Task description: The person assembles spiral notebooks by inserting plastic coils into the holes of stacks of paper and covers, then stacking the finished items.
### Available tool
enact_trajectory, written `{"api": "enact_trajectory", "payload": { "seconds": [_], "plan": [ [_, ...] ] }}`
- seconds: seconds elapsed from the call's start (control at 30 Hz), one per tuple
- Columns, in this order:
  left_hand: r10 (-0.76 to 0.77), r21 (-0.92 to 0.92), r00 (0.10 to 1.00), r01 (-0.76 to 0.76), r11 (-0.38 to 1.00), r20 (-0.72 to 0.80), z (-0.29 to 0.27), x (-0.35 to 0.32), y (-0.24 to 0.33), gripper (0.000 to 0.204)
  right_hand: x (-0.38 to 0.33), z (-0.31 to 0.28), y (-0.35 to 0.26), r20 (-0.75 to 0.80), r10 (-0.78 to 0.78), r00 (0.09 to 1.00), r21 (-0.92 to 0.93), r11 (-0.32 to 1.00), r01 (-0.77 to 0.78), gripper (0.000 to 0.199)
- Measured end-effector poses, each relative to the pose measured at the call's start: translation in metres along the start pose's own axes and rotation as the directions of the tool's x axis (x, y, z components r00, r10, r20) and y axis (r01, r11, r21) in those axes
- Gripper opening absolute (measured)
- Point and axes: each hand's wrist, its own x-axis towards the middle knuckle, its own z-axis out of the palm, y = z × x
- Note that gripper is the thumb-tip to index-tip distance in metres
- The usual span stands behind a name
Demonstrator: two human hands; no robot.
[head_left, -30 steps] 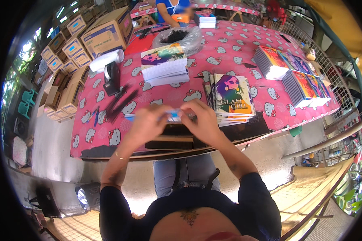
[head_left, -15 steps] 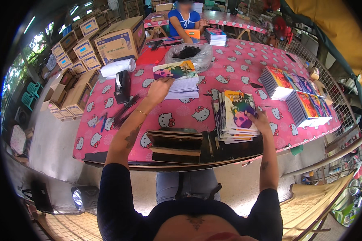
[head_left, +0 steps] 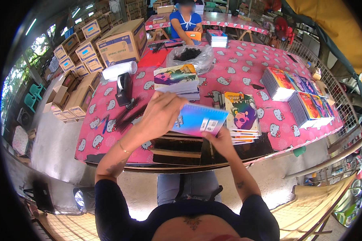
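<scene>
**What is staying out of sight**

The left hand (head_left: 161, 114) is covering the left end of the blue notebook (head_left: 200, 119), so its binding edge is not showing. The right hand (head_left: 222, 140) is hiding the lower corner of the notebook. The small marks on its cover are too small to tell. The notebook is blocking part of the dark tray (head_left: 181, 150) under it. The person's elbows are disappearing into the dark rim of the picture.

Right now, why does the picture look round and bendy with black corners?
In the head view a fisheye lens curves the pink table's edge and leaves a dark ring; daylight brightens the tabletop, and the left hand and right hand holding the blue notebook look sharp.
</scene>
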Motion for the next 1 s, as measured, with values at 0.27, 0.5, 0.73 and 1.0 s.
{"api": "enact_trajectory", "payload": {
  "seconds": [0.27, 0.5, 0.73, 1.0],
  "plan": [
    [-0.056, 0.039, 0.991, 0.051, 0.998, 0.120, -0.030, -0.014, 0.024, 0.021, -0.012, 0.028, -0.004, -0.066, 0.069, 0.995, 0.117, 0.991, -0.061, 0.020],
    [-0.048, 0.065, 0.990, 0.039, 0.997, 0.132, -0.030, -0.032, 0.020, 0.026, -0.011, 0.023, 0.002, 0.002, 0.118, 0.993, 0.150, 0.982, -0.117, 0.020],
    [0.037, 0.184, 0.944, -0.103, 0.978, 0.329, -0.039, -0.032, 0.012, 0.029, -0.010, 0.040, 0.022, 0.039, 0.115, 0.993, 0.199, 0.973, -0.121, 0.041],
    [-0.417, 0.194, 0.886, 0.454, 0.870, -0.202, 0.026, -0.142, 0.049, 0.045, -0.019, 0.056, 0.008, -0.043, 0.016, 0.999, 0.059, 0.998, -0.014, 0.051]
  ]
}}
